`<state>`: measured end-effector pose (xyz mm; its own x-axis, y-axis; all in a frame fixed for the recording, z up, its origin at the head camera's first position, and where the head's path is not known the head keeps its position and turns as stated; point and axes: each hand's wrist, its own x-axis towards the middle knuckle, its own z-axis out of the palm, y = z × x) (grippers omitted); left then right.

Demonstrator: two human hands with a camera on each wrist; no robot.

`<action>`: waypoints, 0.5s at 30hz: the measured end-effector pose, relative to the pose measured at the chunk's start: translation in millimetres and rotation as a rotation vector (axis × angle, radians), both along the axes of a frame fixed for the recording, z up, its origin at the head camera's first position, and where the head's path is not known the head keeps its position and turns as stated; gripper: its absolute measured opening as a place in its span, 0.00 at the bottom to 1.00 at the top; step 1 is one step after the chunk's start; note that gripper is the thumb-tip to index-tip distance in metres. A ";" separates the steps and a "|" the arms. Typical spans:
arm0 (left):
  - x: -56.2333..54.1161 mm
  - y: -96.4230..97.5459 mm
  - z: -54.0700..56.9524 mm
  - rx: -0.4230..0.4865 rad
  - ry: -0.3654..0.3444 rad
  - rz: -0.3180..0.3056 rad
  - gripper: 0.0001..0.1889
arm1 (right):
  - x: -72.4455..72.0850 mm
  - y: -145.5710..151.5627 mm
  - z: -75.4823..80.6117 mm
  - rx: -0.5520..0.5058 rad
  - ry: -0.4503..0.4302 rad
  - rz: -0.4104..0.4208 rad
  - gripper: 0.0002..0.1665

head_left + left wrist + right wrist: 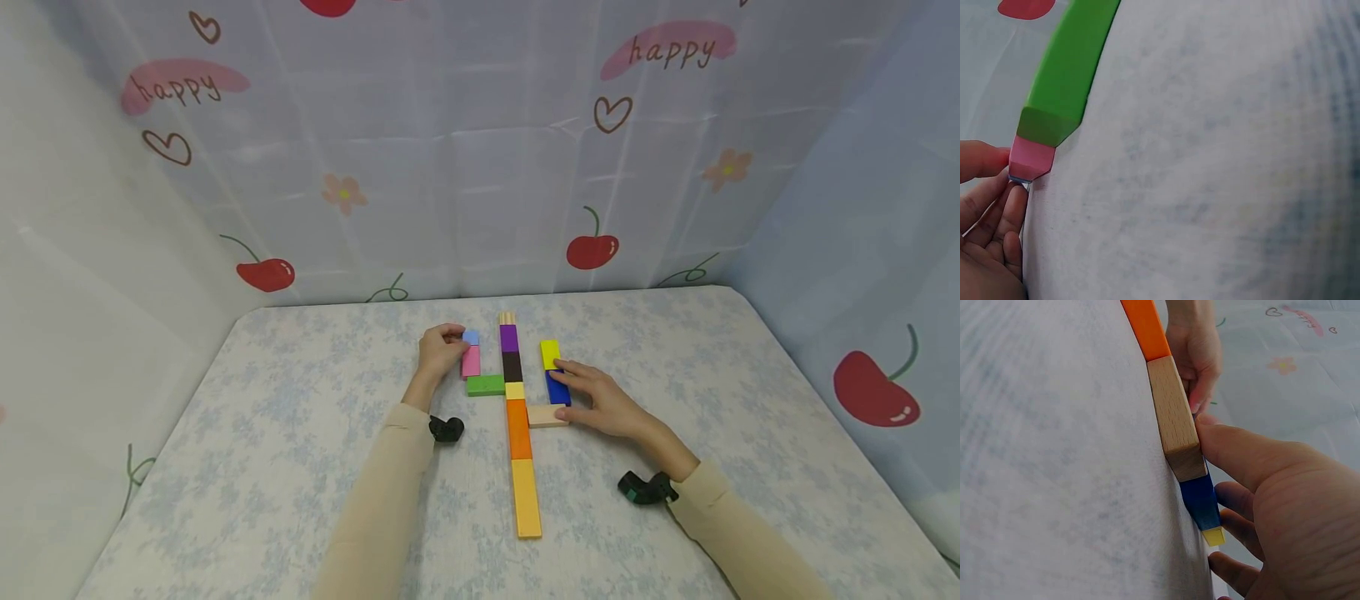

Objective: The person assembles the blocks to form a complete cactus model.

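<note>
My left hand (441, 352) pinches a small light blue block (470, 337) at the far end of a pink block (471, 362). The pink block meets a green block (486, 385), which joins a central column on its left. On the right, my right hand (603, 400) rests with loosely spread fingers against a dark blue block (558, 387) and a yellow block (550, 354). Its thumb touches a plain wooden block (1172, 406). The column has a purple block (509, 337), a dark brown block (512, 367), and an orange block (519, 429).
A pale yellow block (513, 391) sits mid-column, and a long yellow-orange block (527, 500) forms its near end. Thin light sticks (507, 317) lie at its far end. A patterned cloth covers the table (262, 467); printed curtains (465, 192) stand behind it.
</note>
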<state>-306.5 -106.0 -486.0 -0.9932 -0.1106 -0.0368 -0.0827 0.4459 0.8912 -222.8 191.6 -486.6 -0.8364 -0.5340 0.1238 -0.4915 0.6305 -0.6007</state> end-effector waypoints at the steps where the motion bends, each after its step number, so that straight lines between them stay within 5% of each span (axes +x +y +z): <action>1: 0.0 0.1 -0.1 0.000 -0.001 -0.001 0.15 | -0.1 0.0 -0.2 0.001 0.000 0.000 0.37; 15: -0.7 0.2 -0.7 -0.004 0.000 0.004 0.12 | 0.0 -0.9 0.6 0.009 -0.020 -0.010 0.38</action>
